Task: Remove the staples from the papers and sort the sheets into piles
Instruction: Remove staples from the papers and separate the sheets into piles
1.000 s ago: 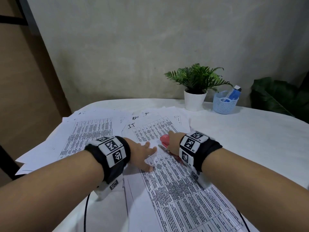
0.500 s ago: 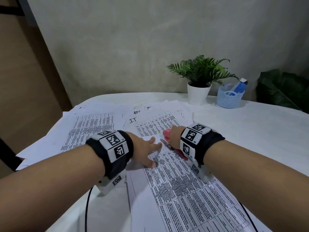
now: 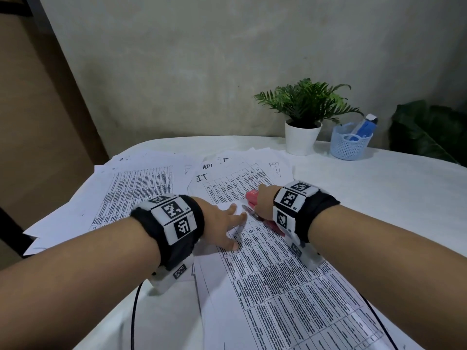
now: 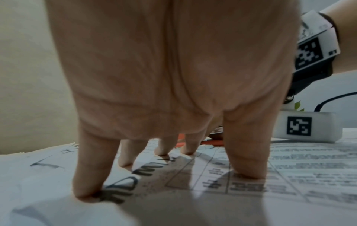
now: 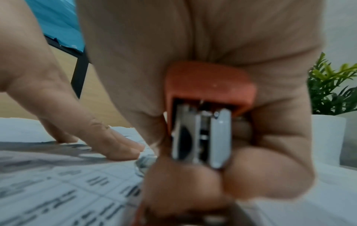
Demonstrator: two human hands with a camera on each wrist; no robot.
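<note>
Pressing down on the printed paper sheet with table text (image 3: 273,271) is the left hand (image 3: 222,223), fingers spread and straight, fingertips (image 4: 86,195) touching the page right by some handwritten letters. That sheet is lying near the front edge of the white-covered bench (image 3: 379,198), running up toward the middle. The right hand (image 3: 264,200) is curling around a red stapler with a metal underside (image 5: 208,110), gripping it tight, and the tool's metal tip is sitting right at the top end of the sheet, just beside the left hand's fingers. Can't tell from any view whether it's actually touching a staple.

More printed sheets are fanning out behind: one overlapping pile of printed papers (image 3: 141,188) toward the left edge of the bench, another loose pile with handwritten marks (image 3: 242,173) more toward the middle. Sitting near the far edge are a small green plant in a white pot (image 3: 302,122) and, just beside it, a light blue plastic mesh basket (image 3: 350,145).
</note>
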